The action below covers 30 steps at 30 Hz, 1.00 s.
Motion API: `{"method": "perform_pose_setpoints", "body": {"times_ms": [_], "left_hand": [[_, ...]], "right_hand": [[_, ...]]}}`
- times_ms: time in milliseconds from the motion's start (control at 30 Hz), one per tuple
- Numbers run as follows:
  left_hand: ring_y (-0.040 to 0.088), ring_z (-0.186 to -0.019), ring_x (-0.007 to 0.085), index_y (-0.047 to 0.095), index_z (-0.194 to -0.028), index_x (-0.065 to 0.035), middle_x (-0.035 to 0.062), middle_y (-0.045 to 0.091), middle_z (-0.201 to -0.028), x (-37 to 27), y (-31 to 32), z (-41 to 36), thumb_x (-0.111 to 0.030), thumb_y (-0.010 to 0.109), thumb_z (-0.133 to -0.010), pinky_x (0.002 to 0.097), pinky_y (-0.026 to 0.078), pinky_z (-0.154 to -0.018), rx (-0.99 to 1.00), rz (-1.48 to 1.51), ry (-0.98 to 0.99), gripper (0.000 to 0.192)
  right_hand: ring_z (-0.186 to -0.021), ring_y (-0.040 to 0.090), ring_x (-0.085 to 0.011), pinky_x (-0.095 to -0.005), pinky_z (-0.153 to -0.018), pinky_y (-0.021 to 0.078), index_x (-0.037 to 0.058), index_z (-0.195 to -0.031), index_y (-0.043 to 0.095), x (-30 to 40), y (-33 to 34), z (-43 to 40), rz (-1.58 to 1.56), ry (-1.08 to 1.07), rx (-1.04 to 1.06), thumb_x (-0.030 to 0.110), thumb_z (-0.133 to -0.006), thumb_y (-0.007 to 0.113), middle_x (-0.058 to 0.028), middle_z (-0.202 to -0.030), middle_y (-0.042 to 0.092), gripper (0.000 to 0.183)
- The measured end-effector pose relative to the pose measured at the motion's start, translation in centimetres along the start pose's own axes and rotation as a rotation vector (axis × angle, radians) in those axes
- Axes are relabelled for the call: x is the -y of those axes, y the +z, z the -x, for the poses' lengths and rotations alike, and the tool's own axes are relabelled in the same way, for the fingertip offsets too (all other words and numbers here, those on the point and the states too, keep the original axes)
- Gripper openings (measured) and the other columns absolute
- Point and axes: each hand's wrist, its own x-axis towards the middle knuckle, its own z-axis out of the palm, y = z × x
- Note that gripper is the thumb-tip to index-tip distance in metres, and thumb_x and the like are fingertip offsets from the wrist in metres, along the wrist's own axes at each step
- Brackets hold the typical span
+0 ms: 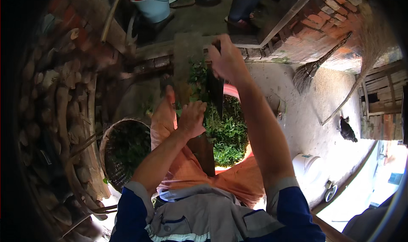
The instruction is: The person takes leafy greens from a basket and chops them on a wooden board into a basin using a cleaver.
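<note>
My right hand [224, 59] grips the handle of a broad dark-bladed knife [215, 89]. The blade points down beside a long wooden board [188, 47] that runs between my legs. On the board lie leafy green stems [198, 71]. My left hand [193, 117] is curled over the near end of these greens, its fingertips close to the blade; the leaves under the palm are hidden. Right of the board stands a basin with a pink-red rim [232, 90], full of chopped greens [229, 133]. A woven basket [106, 146] of darker leaves is by my left leg.
Stacked firewood [63, 114] lines the left side. A light-blue bucket [154, 8] stands beyond the sill, near another person's leg [247, 4]. Twig brooms [307, 73] lean at the brick wall [318, 22]. A chicken [346, 129] and white bucket [306, 167] are at right.
</note>
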Motion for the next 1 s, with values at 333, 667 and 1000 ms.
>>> {"method": "perform_pose_setpoints", "body": {"times_ms": [333,667,1000], "left_hand": [[0.056,-0.106,0.0346,0.054,-0.115,-0.0048,0.0157,0.056,-0.112,-0.1,0.7,-1.2,-0.011,0.078,-0.064,0.0482,0.046,-0.086,0.304,-0.074,-0.212,0.056],[0.056,-0.104,0.0346,0.052,-0.112,-0.0050,0.0140,0.056,-0.109,-0.7,0.1,0.1,-0.005,0.076,-0.062,0.0472,0.045,-0.084,-0.036,0.008,-0.019,0.056],[0.057,-0.102,0.0351,0.053,-0.108,-0.0043,0.0153,0.055,-0.107,-0.5,0.9,-1.5,-0.005,0.075,-0.063,0.0474,0.046,-0.083,0.278,-0.053,-0.237,0.050]], "right_hand": [[-0.094,0.063,-0.0454,-0.0467,-0.077,0.0536,0.0013,-0.114,0.053,-1.5,3.9,13.6,0.035,-0.147,-0.231,0.008,-0.095,0.063,-0.0253,-0.101,0.060,0.022],[-0.062,0.068,-0.0309,-0.0430,-0.060,0.0519,-0.0002,-0.113,0.053,-0.1,0.3,1.7,0.021,-0.056,-0.038,0.013,-0.098,0.058,-0.0211,-0.079,0.064,0.021],[-0.090,0.067,-0.0414,-0.0455,-0.078,0.0542,0.0022,-0.118,0.054,-1.5,3.9,12.2,0.049,-0.166,-0.254,0.010,-0.095,0.065,-0.0235,-0.103,0.064,0.027]]}}
